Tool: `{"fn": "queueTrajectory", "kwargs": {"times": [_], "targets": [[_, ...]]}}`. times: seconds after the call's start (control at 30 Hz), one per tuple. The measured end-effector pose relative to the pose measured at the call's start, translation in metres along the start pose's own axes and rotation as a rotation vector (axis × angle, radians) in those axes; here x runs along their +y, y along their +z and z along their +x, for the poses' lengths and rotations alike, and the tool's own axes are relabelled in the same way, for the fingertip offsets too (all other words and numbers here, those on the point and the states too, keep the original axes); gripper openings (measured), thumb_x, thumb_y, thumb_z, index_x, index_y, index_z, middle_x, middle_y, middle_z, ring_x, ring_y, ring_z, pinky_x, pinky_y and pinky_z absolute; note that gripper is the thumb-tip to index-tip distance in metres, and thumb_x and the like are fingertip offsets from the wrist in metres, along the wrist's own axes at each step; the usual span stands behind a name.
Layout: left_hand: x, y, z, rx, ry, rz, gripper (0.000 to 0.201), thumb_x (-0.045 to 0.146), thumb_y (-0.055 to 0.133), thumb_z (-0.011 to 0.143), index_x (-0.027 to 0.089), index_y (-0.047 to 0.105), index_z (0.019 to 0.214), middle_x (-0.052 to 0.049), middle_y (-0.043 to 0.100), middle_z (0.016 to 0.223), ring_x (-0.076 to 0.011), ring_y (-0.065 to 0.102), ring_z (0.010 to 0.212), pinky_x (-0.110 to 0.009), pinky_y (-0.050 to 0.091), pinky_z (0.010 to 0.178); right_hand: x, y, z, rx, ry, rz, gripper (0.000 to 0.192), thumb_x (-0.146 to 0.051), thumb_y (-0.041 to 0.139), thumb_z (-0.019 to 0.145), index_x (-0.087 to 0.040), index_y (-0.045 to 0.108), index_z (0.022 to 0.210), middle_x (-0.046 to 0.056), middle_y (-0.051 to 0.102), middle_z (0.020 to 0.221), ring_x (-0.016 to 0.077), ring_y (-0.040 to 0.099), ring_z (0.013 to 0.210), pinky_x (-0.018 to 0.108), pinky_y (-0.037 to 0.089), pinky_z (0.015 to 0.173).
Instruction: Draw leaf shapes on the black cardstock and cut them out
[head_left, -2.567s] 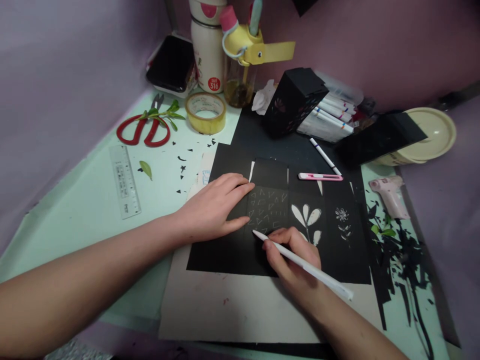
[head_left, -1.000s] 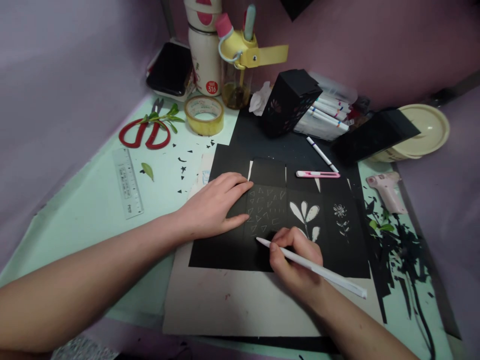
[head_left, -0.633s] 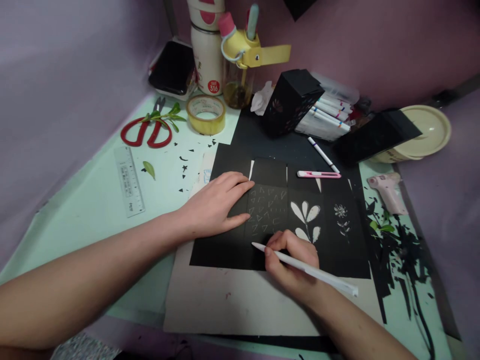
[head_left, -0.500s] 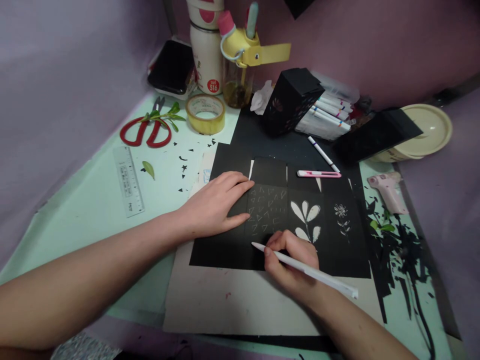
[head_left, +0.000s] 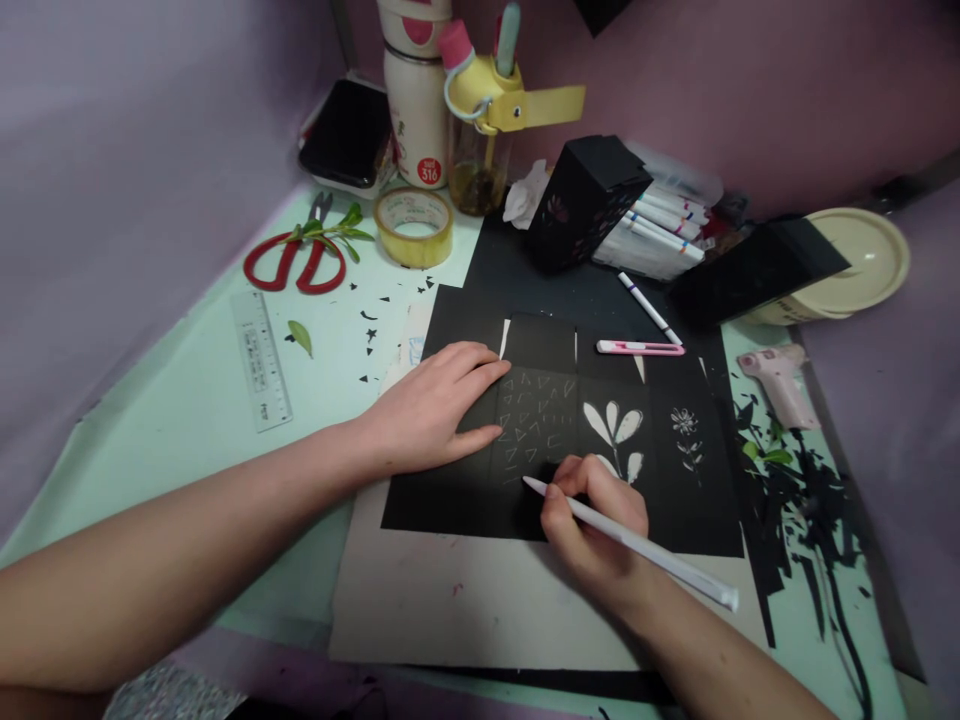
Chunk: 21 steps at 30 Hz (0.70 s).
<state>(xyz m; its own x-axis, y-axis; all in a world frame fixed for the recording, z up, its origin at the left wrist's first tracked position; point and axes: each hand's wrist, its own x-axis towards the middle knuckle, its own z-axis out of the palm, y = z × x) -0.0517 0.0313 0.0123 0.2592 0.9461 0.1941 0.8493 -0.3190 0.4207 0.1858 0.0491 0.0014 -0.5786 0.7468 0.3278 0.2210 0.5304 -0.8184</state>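
Note:
A sheet of black paper (head_left: 442,495) lies flat on a grey board (head_left: 480,610). It bears small triangle outlines, a cut-out white leaf shape (head_left: 613,428) and a small white flower. My left hand (head_left: 431,405) rests flat on the paper's left part, fingers spread. My right hand (head_left: 592,525) grips a long white pen (head_left: 660,555) like a pencil. The pen's tip touches the paper just below the triangles.
Red scissors (head_left: 294,262), a clear ruler (head_left: 261,360) and a tape roll (head_left: 414,225) lie at the back left. Bottles (head_left: 480,110), a black paper box (head_left: 585,200), markers (head_left: 660,232), a pink knife (head_left: 639,348), a glue gun (head_left: 780,380) and black scraps (head_left: 795,500) sit behind and right.
My right hand and the pen have shifted a little right and up, so the tip sits nearer the triangles. My left hand has stayed flat in place.

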Motion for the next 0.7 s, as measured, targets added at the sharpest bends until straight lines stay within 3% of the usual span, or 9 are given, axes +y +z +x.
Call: {"fn": "queueTrajectory", "kwargs": {"times": [0.33, 0.7], "targets": [[0.0008, 0.0006, 0.0006, 0.01, -0.005, -0.021, 0.057, 0.038, 0.063, 0.088, 0.013, 0.046, 0.136, -0.017, 0.053, 0.133, -0.0321, 0.045, 0.129, -0.05, 0.042, 0.107, -0.0022, 0.0007, 0.0008, 0.052, 0.036, 0.05, 0.021, -0.011, 0.056, 0.083, -0.023, 0.044, 0.07, -0.005, 0.048, 0.061, 0.0108, 0.046, 0.052, 0.025, 0.037, 0.051], [0.0012, 0.0007, 0.0004, 0.001, -0.007, -0.008, 0.058, 0.038, 0.064, 0.087, 0.01, 0.046, 0.135, -0.018, 0.053, 0.132, -0.032, 0.045, 0.129, -0.047, 0.042, 0.107, -0.0023, 0.0, 0.0021, -0.013, 0.057, 0.043, 0.019, -0.009, 0.058, 0.084, -0.022, 0.048, 0.074, -0.003, 0.055, 0.067, 0.01, 0.052, 0.057, 0.023, 0.038, 0.053]]}}
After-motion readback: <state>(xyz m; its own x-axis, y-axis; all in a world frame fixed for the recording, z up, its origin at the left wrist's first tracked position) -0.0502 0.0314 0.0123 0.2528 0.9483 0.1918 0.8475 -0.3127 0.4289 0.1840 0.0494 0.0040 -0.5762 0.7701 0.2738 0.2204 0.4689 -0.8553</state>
